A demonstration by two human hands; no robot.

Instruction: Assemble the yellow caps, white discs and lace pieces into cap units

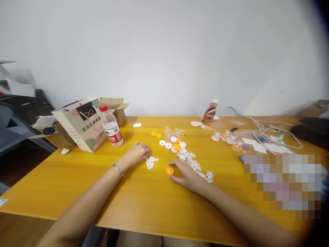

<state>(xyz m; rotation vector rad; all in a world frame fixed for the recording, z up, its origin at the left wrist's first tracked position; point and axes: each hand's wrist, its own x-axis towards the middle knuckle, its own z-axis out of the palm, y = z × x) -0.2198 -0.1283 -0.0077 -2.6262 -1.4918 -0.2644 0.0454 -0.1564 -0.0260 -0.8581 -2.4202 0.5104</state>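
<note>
My right hand grips an orange round disc between thumb and fingers, low over the table; a small white piece sits at the disc's centre. My left hand is at the far edge of a small pile of white round pieces. Its fingers are curled in and point down, and whatever is between the fingertips is hidden. White openwork plastic plates lie in a trail beside and behind my right hand. Further back are white and orange discs and clear plastic cups.
A paper bag, a water bottle and a cardboard box stand at the left. At the back right stands a brown drink bottle. Several capped orange-and-white assemblies, papers and white cables lie on the right.
</note>
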